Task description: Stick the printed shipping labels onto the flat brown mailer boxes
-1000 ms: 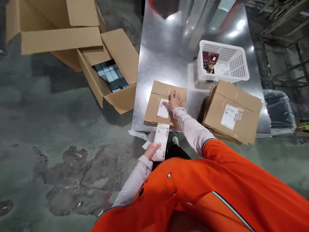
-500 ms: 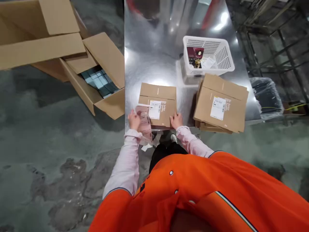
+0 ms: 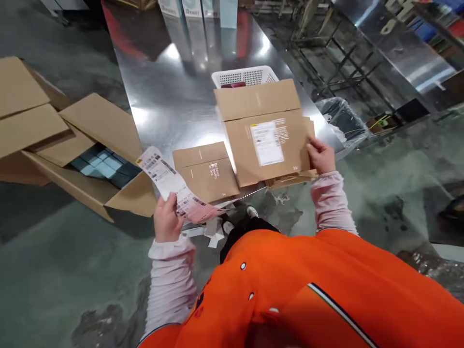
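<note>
At your 9 o'clock you've got an open brown cardboard carton point(image 3: 105, 121) with dark boxes inside. Around 8, your left hand point(image 3: 168, 220) is closed on a long white printed paper label strip point(image 3: 172, 178). Just right of that, one flat brown cardboard box point(image 3: 208, 176) lies on the shiny steel desk point(image 3: 174, 101). White perforated plastic basket point(image 3: 244, 76) at 12, partly covered by a larger-looking labelled flat brown cardboard box point(image 3: 264, 115) at 2, its right edge pinched in your right hand point(image 3: 322, 155) near 3. Hands well apart.
</note>
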A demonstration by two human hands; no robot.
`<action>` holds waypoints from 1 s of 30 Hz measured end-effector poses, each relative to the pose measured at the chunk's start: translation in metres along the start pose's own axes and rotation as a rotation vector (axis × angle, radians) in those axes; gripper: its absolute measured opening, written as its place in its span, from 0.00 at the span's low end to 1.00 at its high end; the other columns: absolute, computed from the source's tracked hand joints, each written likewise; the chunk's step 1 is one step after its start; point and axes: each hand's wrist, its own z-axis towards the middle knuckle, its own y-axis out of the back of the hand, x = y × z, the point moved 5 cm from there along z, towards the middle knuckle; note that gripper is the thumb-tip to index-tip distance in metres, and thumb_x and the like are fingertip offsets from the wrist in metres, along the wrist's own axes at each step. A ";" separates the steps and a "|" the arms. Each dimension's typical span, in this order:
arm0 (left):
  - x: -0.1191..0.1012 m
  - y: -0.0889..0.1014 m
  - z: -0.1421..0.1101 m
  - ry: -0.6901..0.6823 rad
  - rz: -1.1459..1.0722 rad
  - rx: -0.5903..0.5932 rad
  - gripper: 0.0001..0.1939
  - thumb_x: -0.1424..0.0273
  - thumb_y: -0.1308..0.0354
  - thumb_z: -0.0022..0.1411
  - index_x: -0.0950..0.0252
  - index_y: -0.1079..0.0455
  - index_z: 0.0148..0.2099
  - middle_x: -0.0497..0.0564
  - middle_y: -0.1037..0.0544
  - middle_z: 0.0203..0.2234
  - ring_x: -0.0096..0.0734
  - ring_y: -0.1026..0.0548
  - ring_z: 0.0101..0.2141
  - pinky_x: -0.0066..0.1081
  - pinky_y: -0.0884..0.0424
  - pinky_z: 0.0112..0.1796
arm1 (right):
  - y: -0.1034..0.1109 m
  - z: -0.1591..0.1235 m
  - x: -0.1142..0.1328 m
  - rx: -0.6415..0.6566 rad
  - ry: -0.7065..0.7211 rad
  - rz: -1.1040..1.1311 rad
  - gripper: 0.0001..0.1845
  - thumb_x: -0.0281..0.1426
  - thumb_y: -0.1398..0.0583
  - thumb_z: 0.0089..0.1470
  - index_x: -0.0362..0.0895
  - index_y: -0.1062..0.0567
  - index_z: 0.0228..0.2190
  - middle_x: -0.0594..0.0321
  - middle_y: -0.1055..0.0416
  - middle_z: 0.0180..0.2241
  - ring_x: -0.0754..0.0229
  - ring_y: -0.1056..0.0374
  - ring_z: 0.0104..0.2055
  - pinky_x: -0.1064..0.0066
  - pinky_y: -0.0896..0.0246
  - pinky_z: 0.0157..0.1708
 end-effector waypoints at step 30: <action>0.141 -0.006 -0.047 0.413 -0.157 0.016 0.31 0.56 0.26 0.35 0.71 0.25 0.39 0.57 0.20 0.32 0.35 0.24 0.30 0.35 0.28 0.35 | -0.351 -0.115 0.104 0.899 0.069 0.092 0.08 0.32 0.35 0.48 0.39 0.24 0.24 0.60 0.26 0.29 0.63 0.32 0.33 0.70 0.36 0.39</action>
